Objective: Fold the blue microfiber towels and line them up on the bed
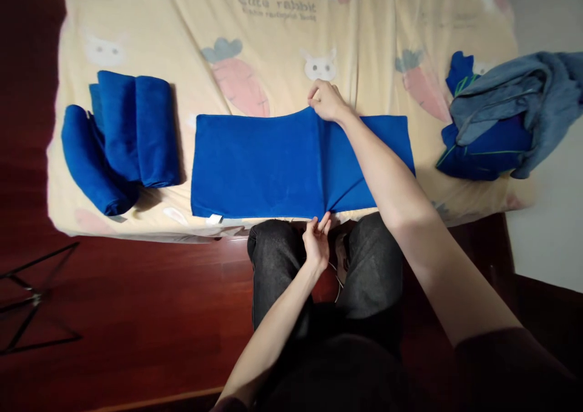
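A blue towel (255,166) lies spread lengthwise along the near edge of the bed, with a small white tag at its near left corner. Across it, right of the middle, runs a raised crease. My right hand (328,101) pinches the towel's far edge at this crease. At the near edge, my left hand (316,242) grips the other end of the same crease between thumb and fingers. To the right of the crease the cloth is flat, apart from a slanting wrinkle near my left hand.
Several rolled blue towels (157,132) lie at the left of the bed. A heap of blue and grey-blue cloths (496,120) sits at the right end. The yellow bedspread (273,29) has carrot prints. A black metal stand (36,299) is on the floor at lower left.
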Tool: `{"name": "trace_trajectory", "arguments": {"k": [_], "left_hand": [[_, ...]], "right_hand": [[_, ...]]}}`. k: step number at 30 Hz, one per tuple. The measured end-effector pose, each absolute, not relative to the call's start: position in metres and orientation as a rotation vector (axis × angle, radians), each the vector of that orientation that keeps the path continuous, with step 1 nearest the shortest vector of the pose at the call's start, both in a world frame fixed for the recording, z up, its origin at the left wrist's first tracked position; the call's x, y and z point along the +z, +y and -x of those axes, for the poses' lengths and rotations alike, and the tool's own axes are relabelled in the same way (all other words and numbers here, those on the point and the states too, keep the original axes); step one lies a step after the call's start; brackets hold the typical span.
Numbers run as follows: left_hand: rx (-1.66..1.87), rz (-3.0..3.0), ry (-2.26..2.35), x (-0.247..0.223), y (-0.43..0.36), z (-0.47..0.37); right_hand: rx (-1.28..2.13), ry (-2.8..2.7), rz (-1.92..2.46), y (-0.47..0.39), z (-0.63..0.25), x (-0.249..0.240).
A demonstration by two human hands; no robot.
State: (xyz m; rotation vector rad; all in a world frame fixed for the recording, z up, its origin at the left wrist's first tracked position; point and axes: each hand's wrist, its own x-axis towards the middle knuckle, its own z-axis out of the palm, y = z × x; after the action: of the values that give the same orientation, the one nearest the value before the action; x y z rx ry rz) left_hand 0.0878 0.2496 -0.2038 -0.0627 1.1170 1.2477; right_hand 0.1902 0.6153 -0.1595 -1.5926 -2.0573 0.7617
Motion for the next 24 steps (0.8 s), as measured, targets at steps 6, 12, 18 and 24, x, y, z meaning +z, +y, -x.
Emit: {"name": "trace_trajectory", "arguments": {"k": [6,12,18,24], "left_hand": [[1.311,-0.055,1.184,-0.188,0.237,-0.072],[1.409,-0.147,1.233,-0.140,0.225,-0.046],[1.575,-0.462,1.249,-0.083,0.233,-0.008],[1.656,-0.845,1.266,-0.012,0.268,0.032]], "right_hand": [[0.778,-1.927,1.598,0.599,-0.208,-0.121],[0.863,-1.781,1.504,0.562,-0.224,-0.056],[0.913,-1.618,1.374,0.513,-0.244,0.017],[0.936,-1.408,1.261,0.475,-0.269,0.073]]}}
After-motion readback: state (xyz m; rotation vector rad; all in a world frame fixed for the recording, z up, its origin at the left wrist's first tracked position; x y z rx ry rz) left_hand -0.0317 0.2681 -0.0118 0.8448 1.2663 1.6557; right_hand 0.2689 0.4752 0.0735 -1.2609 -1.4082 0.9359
